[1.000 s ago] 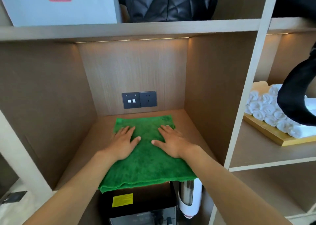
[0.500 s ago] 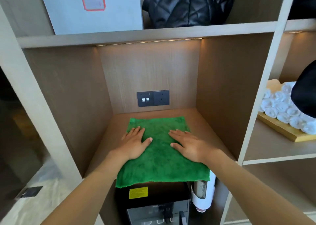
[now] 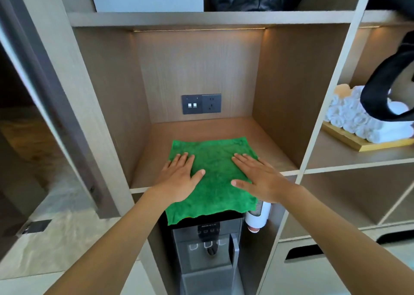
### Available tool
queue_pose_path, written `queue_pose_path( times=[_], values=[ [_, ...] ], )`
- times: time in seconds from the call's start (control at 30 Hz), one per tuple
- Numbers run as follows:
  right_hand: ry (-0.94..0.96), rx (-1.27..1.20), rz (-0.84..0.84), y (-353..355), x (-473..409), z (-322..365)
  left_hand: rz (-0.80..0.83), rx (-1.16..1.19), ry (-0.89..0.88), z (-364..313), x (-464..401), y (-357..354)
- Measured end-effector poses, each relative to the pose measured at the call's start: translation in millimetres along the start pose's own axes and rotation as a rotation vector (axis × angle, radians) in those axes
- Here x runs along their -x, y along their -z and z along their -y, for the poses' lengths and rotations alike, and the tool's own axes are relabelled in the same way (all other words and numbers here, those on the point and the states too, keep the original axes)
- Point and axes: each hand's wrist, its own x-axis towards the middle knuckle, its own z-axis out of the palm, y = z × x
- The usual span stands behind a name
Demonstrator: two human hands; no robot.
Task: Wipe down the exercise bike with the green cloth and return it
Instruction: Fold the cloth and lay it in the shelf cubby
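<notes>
We reach both bare forearms up from the near edge of the view. Our left hand (image 3: 179,178) lies palm-down on the green cloth (image 3: 212,176), fingers (image 3: 182,159) straight and close together, thumb out. Our right hand (image 3: 257,176) lies flat in the same way on the cloth's right side. The cloth is spread on the shelf (image 3: 212,128) of the middle cubby, its near edge hanging over the shelf lip above a water dispenser (image 3: 206,250) whose small lettering is too blurred to read. Bare shelf shows behind the cloth, up to a dark switch and socket plate (image 3: 201,104) on the back wall. In the right cubby, rolled white towels (image 3: 351,119) sit on a wooden tray (image 3: 349,139).
</notes>
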Motion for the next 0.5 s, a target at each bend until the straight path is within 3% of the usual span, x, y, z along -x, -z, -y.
queue_pose_path(
  times=[0.5],
  values=[
    [0.039, 0.196, -0.137, -14.2, 17.3, 3.6, -0.113, -0.164, -0.071, -2.1, 48.2, -10.6]
  ],
)
